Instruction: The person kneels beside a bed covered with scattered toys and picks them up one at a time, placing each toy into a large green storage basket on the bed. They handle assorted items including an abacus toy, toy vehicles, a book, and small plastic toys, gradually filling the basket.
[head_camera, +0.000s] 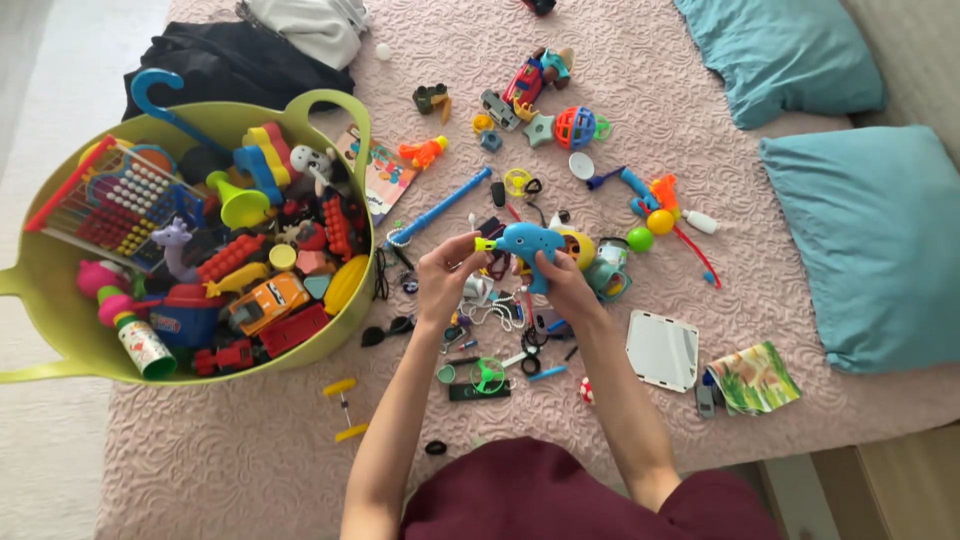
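Note:
Both my hands hold a blue dolphin-shaped toy pistol (530, 243) above a pink quilted bedspread (250, 440). My right hand (566, 290) grips its handle from below. My left hand (445, 275) pinches the yellow nozzle at its left end. Small toys lie right under the hands: a green fan wheel (488, 376), a string of white beads (503, 312), black sunglasses (387, 331). A blue recorder flute (440, 207) lies just beyond my left hand.
A lime-green tub (40, 265) at the left is filled with several toys, among them an abacus (115, 205) and an orange car (265, 300). Two teal pillows (870, 240) lie at the right. A white card (662, 350), a picture booklet (755, 378) and scattered toys cover the bed.

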